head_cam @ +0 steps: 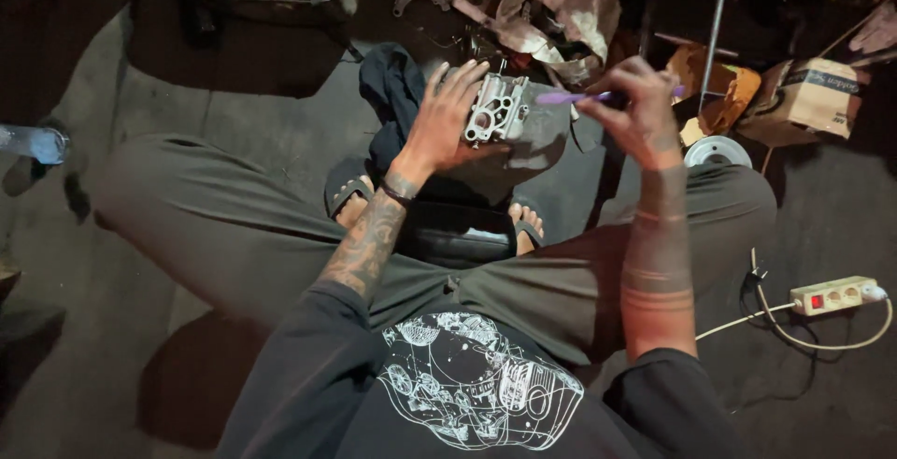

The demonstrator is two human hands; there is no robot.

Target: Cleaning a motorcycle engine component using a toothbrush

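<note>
Hands first, seen from our head camera: our left hand (447, 118) wraps its grip around a grey metal carburettor (497, 108) above our crossed legs. Our right hand (635, 108) pinches a purple toothbrush (572, 97), its head just beside the carburettor. A power strip (832, 294) lies on the floor (813, 216).

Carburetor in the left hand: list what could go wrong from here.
1. The carburetor is held up in the left hand alone, over a black tray and bare feet in sandals; a slip could drop it there.
2. The purple toothbrush in the right hand may flick dirt toward the face.
3. The power strip and its cable lie close by the right knee.
</note>
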